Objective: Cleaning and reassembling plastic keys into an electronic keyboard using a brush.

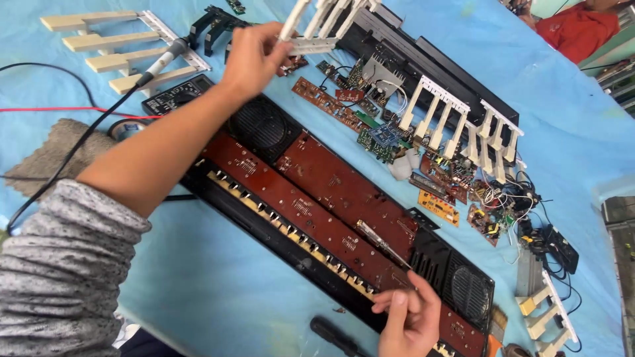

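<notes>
My left hand (pixel 254 56) is raised at about 11 o'clock, fingers closed on a cream block of piano keys (pixel 322 26). I grip it at its near end; its far ends run out of the top edge, so I cannot count the keys in full.

My right hand (pixel 411 317) sits at about 5 o'clock, partly cut off by the bottom edge. Its fingers are pinched narrow on the handle end of a slim screwdriver (pixel 382 243), whose shaft lies slanted over the brown circuit board (pixel 311 198). Whether the tip touches the board I cannot tell.

The board sits in the opened black keyboard casing (pixel 311 268), which runs from 10 o'clock to 5 o'clock across the blue worktop (pixel 218 291). A round speaker (pixel 261 125) shows at the casing's upper end, half hidden by my forearm; a second speaker (pixel 471 291) lies just beside my right hand.

A black-handled tool (pixel 334 336) lies at 6 o'clock, its end cut off.

At 2 o'clock, small circuit boards (pixel 380 142) and tangled wires (pixel 512 198) crowd together, too dense to sort. More key blocks stand at 3 o'clock (pixel 456 129) and lie at 10 o'clock (pixel 109 49).

A multimeter (pixel 175 96) at 10 o'clock is partly covered by my left forearm.
</notes>
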